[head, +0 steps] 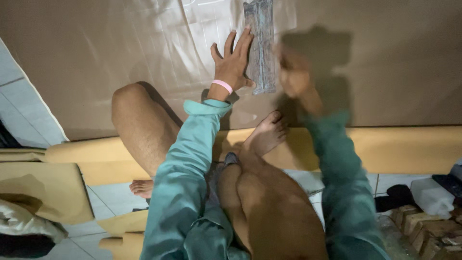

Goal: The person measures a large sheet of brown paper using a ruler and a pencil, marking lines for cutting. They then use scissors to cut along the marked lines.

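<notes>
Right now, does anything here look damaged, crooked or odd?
The grey strip on the brown sheet looks worn, and its lower end is ragged. The left hand presses flat beside it; the right hand is blurred.

The right hand is motion-blurred (grip unreadable); the grey strip leaves the top edge.

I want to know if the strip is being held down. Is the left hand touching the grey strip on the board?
Touching. The head view shows the left hand spread flat, its fingertips and thumb lying on the edge of the grey strip.
</notes>
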